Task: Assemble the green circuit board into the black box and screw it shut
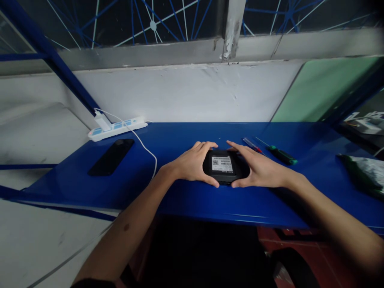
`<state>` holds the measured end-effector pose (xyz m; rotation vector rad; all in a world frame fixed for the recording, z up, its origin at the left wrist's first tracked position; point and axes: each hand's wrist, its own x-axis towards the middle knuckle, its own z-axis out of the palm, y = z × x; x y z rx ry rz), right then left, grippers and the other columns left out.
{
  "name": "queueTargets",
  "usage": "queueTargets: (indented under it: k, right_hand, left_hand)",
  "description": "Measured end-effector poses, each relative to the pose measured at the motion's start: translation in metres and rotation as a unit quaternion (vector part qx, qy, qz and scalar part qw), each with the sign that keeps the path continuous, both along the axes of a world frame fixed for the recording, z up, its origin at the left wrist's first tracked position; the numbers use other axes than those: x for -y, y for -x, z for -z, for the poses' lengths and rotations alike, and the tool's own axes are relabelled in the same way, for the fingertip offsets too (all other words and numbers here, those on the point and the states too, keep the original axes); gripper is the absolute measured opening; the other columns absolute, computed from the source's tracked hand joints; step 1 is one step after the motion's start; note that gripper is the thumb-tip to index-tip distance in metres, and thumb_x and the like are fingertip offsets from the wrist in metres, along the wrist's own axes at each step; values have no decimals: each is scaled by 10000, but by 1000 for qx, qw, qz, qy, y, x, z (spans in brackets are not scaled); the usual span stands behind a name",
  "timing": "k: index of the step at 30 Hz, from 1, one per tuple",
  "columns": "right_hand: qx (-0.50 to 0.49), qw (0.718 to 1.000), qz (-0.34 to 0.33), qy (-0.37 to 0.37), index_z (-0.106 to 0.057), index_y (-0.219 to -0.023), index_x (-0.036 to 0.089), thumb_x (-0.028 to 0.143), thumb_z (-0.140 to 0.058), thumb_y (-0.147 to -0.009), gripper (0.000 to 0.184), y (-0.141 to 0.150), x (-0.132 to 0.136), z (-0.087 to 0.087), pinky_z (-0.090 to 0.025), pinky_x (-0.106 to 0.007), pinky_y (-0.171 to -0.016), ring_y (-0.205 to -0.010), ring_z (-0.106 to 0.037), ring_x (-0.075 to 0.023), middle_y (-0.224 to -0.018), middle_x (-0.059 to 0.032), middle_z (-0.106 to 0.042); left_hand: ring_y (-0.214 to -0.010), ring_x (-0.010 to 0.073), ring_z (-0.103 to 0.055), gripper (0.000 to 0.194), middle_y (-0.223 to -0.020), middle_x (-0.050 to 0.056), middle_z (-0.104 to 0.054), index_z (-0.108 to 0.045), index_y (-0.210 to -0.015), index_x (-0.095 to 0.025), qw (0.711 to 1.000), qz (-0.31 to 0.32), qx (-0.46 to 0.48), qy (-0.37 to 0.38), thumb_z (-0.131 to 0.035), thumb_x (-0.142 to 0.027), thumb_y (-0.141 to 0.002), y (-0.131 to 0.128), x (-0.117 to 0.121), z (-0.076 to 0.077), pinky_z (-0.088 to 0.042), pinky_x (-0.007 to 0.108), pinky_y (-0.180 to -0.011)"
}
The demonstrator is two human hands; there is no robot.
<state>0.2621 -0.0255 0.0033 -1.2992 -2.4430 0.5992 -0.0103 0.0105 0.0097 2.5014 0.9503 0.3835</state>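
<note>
A flat black device [223,165] with rounded sides is at the middle of the blue table, its white printed label and square code facing up. My left hand [196,163] curves round its left side, thumb at the near edge and fingers at the far edge. On the opposite side my right hand [255,165] holds it the same way, thumb near and fingers far. Whether its underside rests on the table is hard to tell. Just beyond my right hand lie a screwdriver with a green and black handle [282,155] and a clear-and-red slim tool [252,145].
A black phone [111,157] lies at the left. Behind it, a white power strip [120,127] carries a plugged-in charger [102,121], whose white cable [147,149] runs towards my left forearm. A silver and green packet [364,172] sits at the right. The blue table [198,202] ends at a white wall.
</note>
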Motion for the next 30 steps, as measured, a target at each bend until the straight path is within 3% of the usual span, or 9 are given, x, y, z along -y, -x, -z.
queueTargets:
  k: [13,19,30]
  right_hand:
    - [20,1000,5,10,-159,-1634,189,729,-770,-642,1284,0,0,-4,-415,-537,-1187,-1459,-445,-364,-1631,-169,-374]
    - [12,1000,1,4,-239,-1620,189,694,-762,-675,1192,-1,-1,-4,-428,-567,-1174,-1451,-446,-396,-1630,-154,-379]
    - [22,1000,6,7,-300,-1599,178,694,-749,-690,1138,4,0,-8,-514,-529,-1099,-1356,-563,-384,-1574,-155,-468]
  left_hand:
    - [-1333,375,-412,1124,-1419,137,-493,-350,-1518,-208,1000,-4,-24,19,-764,-756,-629,-1,2,-5,-410,563,-1095]
    - [-1313,354,-428,991,-1399,105,-520,-404,-1497,-245,1000,-4,-17,20,-716,-731,-692,-2,1,-3,-425,536,-1078]
    - [-1267,376,-469,1000,-1384,117,-568,-461,-1456,-221,998,-30,-46,18,-730,-749,-650,-6,2,-5,-432,532,-1030]
